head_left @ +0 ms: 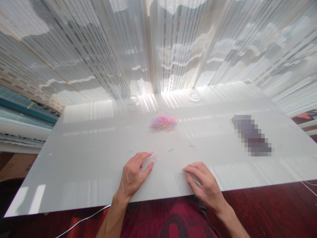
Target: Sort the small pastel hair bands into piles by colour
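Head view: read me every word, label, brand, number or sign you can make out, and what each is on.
No text can be read with certainty.
Dark red shirt: large dark lettering, too dim and partly cut off.
Cardboard box at the left edge: dark marks, too blurred.
Pixelated object: blocked out, nothing legible.

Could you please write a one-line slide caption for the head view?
Left hand beside pink strands and right hand apart, at a white table with a multicoloured heap.
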`<action>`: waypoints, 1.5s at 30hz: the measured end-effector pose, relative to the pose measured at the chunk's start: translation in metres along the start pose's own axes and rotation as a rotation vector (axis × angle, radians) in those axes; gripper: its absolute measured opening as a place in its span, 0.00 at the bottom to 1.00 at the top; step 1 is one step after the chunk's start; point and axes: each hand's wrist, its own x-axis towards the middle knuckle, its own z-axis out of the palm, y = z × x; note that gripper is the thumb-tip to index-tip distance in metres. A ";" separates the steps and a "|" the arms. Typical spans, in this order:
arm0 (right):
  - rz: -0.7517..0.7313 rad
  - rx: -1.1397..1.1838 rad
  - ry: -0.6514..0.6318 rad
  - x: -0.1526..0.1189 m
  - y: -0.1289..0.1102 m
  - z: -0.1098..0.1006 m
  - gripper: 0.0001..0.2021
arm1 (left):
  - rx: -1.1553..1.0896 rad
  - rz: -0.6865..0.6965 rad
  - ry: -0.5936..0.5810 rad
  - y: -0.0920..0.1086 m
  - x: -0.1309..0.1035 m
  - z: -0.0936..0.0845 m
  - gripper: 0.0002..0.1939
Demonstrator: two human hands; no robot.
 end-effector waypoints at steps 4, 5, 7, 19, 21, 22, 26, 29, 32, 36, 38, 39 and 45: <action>0.009 0.005 0.001 0.000 0.000 0.000 0.10 | 0.056 -0.094 0.017 0.000 0.006 0.001 0.10; 0.011 0.005 0.002 0.000 0.000 0.001 0.10 | 0.075 -0.122 0.010 -0.001 0.008 0.002 0.10; 0.011 0.007 0.004 0.000 0.000 0.001 0.11 | 0.115 -0.178 -0.023 -0.001 0.012 0.002 0.10; -0.007 0.009 0.011 0.000 0.000 0.000 0.11 | 0.148 -0.179 -0.097 -0.001 0.024 0.003 0.09; -0.004 0.010 0.014 0.000 0.000 0.000 0.11 | 0.119 -0.153 -0.089 0.004 0.026 0.003 0.08; -0.002 0.009 0.014 0.001 0.000 0.000 0.11 | 0.097 -0.135 -0.082 0.009 0.029 0.005 0.08; 0.002 0.006 0.017 0.001 -0.001 0.000 0.10 | 0.022 -0.002 -0.120 0.036 0.055 0.024 0.08; 0.019 0.012 0.024 0.001 -0.002 -0.001 0.10 | 0.038 0.095 -0.261 0.056 0.088 0.048 0.08; 0.020 0.006 0.046 0.000 -0.002 -0.001 0.10 | 0.012 0.173 -0.332 0.067 0.118 0.068 0.07; 0.029 0.012 0.060 -0.001 0.000 -0.001 0.10 | 0.001 0.257 -0.415 0.070 0.136 0.080 0.06; 0.038 0.023 0.057 -0.002 0.000 -0.001 0.11 | 0.001 0.275 -0.443 0.069 0.138 0.082 0.06; 0.041 0.027 0.054 -0.002 0.000 -0.001 0.11 | 0.001 0.278 -0.452 0.069 0.138 0.082 0.06; 0.031 0.043 0.047 -0.001 0.000 -0.003 0.11 | -0.007 0.264 -0.474 0.068 0.136 0.085 0.08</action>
